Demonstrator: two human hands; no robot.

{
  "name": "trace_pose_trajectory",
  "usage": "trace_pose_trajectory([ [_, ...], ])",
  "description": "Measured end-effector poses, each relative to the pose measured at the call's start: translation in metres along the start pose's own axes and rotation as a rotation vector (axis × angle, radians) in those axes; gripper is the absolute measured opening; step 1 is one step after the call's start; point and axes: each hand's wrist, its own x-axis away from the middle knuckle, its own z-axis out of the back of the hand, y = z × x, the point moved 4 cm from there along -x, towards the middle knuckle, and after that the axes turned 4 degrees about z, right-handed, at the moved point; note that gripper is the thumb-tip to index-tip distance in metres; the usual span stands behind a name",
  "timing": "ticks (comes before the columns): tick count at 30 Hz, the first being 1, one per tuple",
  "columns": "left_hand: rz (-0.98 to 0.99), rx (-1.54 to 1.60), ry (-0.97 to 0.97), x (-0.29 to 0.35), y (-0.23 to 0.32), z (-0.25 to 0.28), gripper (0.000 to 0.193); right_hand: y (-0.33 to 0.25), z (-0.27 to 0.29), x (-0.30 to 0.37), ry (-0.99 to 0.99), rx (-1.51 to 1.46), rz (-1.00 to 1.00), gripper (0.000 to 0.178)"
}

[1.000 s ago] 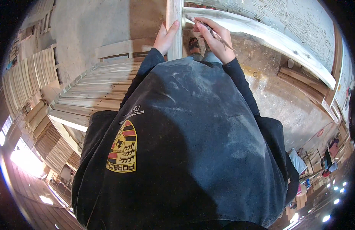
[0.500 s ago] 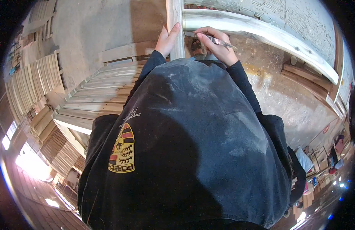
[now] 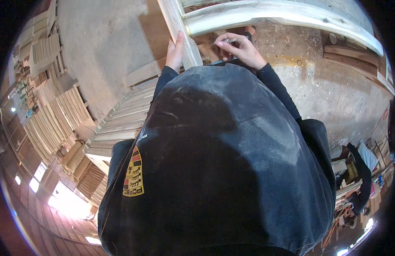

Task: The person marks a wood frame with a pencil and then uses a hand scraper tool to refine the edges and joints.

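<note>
My left hand is closed around the left edge of a pale wooden post, its thumb lying along the wood. The post joins a curved wooden rail that runs off to the right. Just right of the post and below the rail, my right hand is bent with its fingers pinched together. A slim grey metal tool is in those fingers; most of it is hidden by the hand now, so its exact kind is unclear.
A slatted wooden piece stands close on my left, with stacks of slatted panels beyond it. Brown boards lie under the rail at the right. Further off at the lower right is a person in dark clothing.
The post has gone from upright to leaning left in view, and the rail has shifted up and left. My right hand has turned, so the tool's slender end no longer sticks out.
</note>
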Motion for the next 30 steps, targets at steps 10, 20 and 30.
trace_pose_trajectory([
  [10,0.012,0.034,-0.016,-0.008,-0.011,0.01,0.069,-0.005,-0.006,-0.014,0.249,0.044,0.036,0.03],
  [20,-0.003,0.031,0.001,0.002,0.003,-0.001,0.062,0.007,-0.005,-0.034,0.159,0.46,0.301,0.028],
  [30,0.047,0.049,0.0,-0.01,-0.016,0.009,0.069,-0.033,0.008,-0.021,0.264,0.067,0.158,0.025],
])
